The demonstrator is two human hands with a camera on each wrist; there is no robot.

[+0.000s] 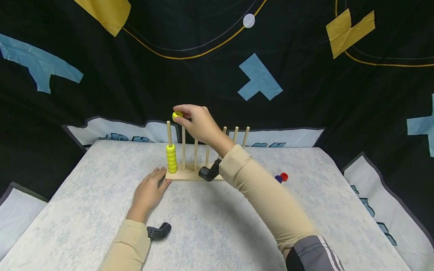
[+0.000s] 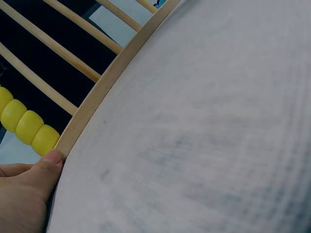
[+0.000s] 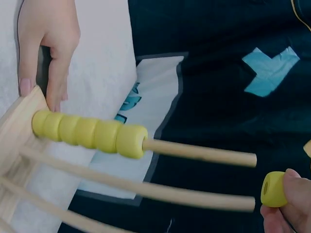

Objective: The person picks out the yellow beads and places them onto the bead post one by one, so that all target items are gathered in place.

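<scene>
A wooden peg rack [image 1: 190, 175] with upright rods stands on the table. Several yellow beads [image 1: 171, 158] are stacked on its leftmost rod, whose upper part is bare. High over the rack, my right hand [image 1: 200, 122] pinches a single yellow bead [image 3: 274, 189] between thumb and fingers. This bead is apart from the rods, near the tops of the two leftmost ones. My left hand [image 1: 149, 192] holds the left end of the rack's base [image 2: 92, 107], thumb at the front edge and fingers round the end. The right forearm hides part of the rack's right side.
A red bead [image 1: 284, 176] and a dark blue bead [image 1: 278, 178] lie on the table right of the rack. Behind the pale tabletop [image 1: 101, 210] hangs a black cloth [image 1: 203, 82] with blue and yellow patches. A small black device [image 1: 159, 230] is strapped at the left wrist.
</scene>
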